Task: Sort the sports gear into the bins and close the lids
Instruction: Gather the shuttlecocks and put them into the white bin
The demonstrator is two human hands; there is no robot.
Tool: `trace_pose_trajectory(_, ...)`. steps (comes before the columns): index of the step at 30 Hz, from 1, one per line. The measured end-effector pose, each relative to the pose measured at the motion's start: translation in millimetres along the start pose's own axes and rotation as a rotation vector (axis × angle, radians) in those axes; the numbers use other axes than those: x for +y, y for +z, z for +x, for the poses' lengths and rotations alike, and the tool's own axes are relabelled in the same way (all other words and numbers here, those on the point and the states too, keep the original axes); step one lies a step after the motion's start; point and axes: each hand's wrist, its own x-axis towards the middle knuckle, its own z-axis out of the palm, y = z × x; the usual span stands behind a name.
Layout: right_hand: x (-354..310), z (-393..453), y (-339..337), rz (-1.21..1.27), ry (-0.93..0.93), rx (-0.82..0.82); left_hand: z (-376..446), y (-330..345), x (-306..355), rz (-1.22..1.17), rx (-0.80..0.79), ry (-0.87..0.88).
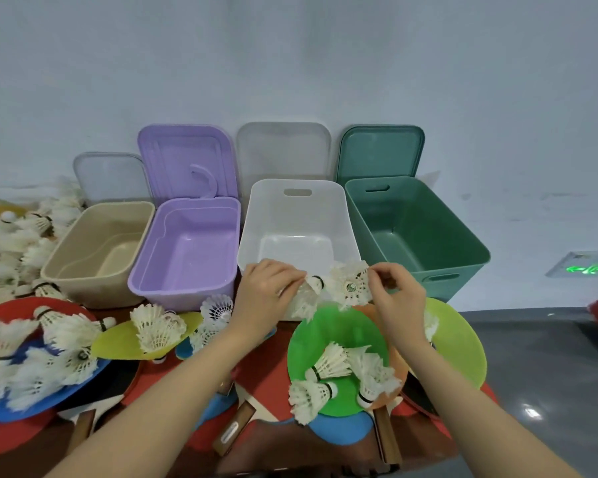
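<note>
Head view: both hands are raised at the near rim of the white bin (296, 215); the left hand (268, 291) pinches a shuttlecock (306, 298) by its feathers, and the right hand (399, 293) pinches the skirt of a second shuttlecock (351, 286), its cork end facing the camera; the two birdies sit just beside each other, above the bin's front edge, not yet inside.

Four bins stand in a row against the wall: beige bin (99, 251), purple bin (187, 250), the white one, green bin (415, 229); all look empty, and each lid (187, 157) is propped upright behind its bin, so none is closed.

By my reading the sorting has barely begun; nearly everything is left. Loose shuttlecocks lie heaped at far left (11, 243), more rest on the coloured discs, among them a green disc (339, 357) and a yellow disc (460, 343); red paddles (256, 370) with wooden handles lie beneath on the tabletop, still to be binned before any lid comes down.
</note>
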Motion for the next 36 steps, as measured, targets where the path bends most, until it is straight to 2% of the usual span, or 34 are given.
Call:
trace_pose_trajectory(4,-12,34,7,0.003,-0.010,0.034,45,-9,-8,0.071,0.152,-0.002)
trace_pose_trajectory(7,-15,61,20,-0.058,0.037,0.049,71,-9,-23,0.134,0.158,-0.049)
trace_pose_trajectory(9,-17,76,30,-0.103,0.084,0.033,83,-5,-33,0.135,0.107,-0.152)
trace_pose_trajectory(12,-14,90,44,-0.173,0.159,-0.080,94,2,-44,0.080,-0.060,-0.343)
trace_pose_trajectory(14,-9,91,48,-0.242,0.165,-0.160,92,6,-48,0.136,-0.178,-0.379)
trace_pose_trajectory(18,-5,74,43,-0.256,0.109,-0.230,71,4,-48,0.269,-0.308,-0.298)
trace_pose_trajectory(24,3,35,20,-0.204,0.013,-0.297,40,-1,-32,0.236,-0.298,-0.177)
trace_pose_trajectory(28,21,2,3,-0.276,-0.005,-0.417,4,3,-11,0.167,-0.321,-0.123)
trace_pose_trajectory(36,60,-61,-31,-0.541,0.030,-0.629,-70,21,16,0.103,-0.586,-0.076)
